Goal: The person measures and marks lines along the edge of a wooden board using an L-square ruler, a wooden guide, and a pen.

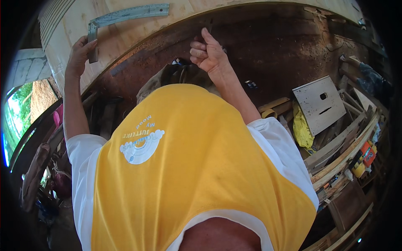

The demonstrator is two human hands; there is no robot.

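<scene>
A metal carpenter's square (pixel 132 13) lies on a pale plywood panel (pixel 125 40), its long graduated blade running to the right. My left hand (pixel 81 51) grips its short stock near the panel's left side, thumb on top. My right hand (pixel 209 53) is raised off the panel's front edge, fingers curled and thumb pointing up. A thin dark tool (pixel 211 24) shows past the thumb; most of it is hidden by the hand, so its kind is unclear.
Below the panel spreads a dark reddish floor (pixel 270 53) with scattered sawdust. To the right are a board with cut-outs (pixel 320 103), a yellow plastic bag (pixel 301 125) and stacked timber (pixel 342 144). Another person's legs (pixel 358 67) show at far right. Dark timber (pixel 37 172) stands at left.
</scene>
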